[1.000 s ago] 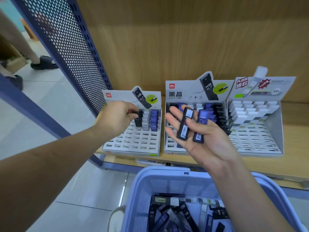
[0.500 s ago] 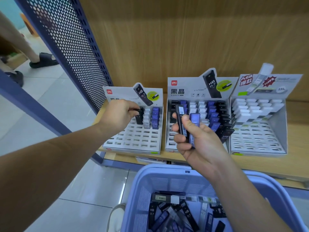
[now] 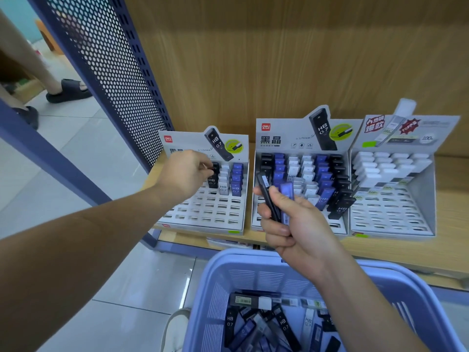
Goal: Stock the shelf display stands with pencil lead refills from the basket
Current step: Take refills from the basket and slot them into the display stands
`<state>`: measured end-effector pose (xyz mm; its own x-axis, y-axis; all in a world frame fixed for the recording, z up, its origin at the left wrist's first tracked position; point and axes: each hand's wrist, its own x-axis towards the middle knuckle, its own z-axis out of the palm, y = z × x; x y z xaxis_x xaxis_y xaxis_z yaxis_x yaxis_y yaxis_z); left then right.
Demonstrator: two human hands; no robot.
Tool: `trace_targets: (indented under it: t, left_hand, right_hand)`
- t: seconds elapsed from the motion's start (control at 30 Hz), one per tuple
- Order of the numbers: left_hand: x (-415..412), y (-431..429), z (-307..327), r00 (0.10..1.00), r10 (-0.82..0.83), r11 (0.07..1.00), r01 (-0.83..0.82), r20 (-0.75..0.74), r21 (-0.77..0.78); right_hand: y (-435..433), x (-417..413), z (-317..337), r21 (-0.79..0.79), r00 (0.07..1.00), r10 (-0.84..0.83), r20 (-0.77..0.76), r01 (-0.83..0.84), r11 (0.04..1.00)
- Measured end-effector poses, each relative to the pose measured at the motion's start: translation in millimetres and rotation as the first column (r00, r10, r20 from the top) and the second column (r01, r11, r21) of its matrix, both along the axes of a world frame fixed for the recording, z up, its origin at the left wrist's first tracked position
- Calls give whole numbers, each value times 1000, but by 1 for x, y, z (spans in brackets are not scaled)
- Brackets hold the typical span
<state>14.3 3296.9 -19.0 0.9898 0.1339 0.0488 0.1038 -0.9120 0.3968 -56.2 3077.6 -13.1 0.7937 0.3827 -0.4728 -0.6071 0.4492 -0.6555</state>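
Seating a black refill, left stand
The left hand pinches it; the right hand grips two spare refills (black, blue) near the basket, where a slack grip could drop them.

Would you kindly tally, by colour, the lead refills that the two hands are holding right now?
Black: 2 (left hand pinches black refill; right hand grips second black refill)
Blue: 1 (blue refill, right hand)
Total: 3
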Motion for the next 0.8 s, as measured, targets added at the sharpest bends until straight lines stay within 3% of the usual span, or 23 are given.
trace_targets:
  t: [0.07,0.1,0.17,0.2,0.3,0.47,0.57,0.67,0.8]
  left_hand:
    - [3,-3,15,999,36,988,-35,4,-153]
    - [3,-7,28,999,27,940,-37,-36,-338]
    - [-2,-19,57,972,-148,735,-16,-184,-678]
    - [-5,-25,68,934,-274,679,18,-231,-734]
    - [-15,-40,83,829,-489,649,137,-272,-749]
    - [-19,-50,80,840,-498,611,166,-213,-774]
    - [-22,-52,81,827,-526,599,197,-197,-776]
    - [-26,-58,82,818,-541,609,220,-196,-762]
    - [-22,-55,85,874,-451,633,169,-182,-755]
  right_hand:
    - [-2,-1,-1,47,1000,12,-26,-11,999]
    - [-2,-1,-1,81,999,21,-39,-17,997]
    - [-3,-1,0,150,997,42,-68,-31,988]
    - [-3,-1,1,186,995,49,-82,-33,982]
    - [-4,0,6,286,990,57,-130,-17,958]
    - [-4,1,3,499,982,158,-102,-87,862]
    - [-4,0,-1,543,973,216,-78,-141,828]
    - [0,-2,1,478,967,233,-106,-156,864]
    - [1,-3,3,259,980,151,-129,-114,959]
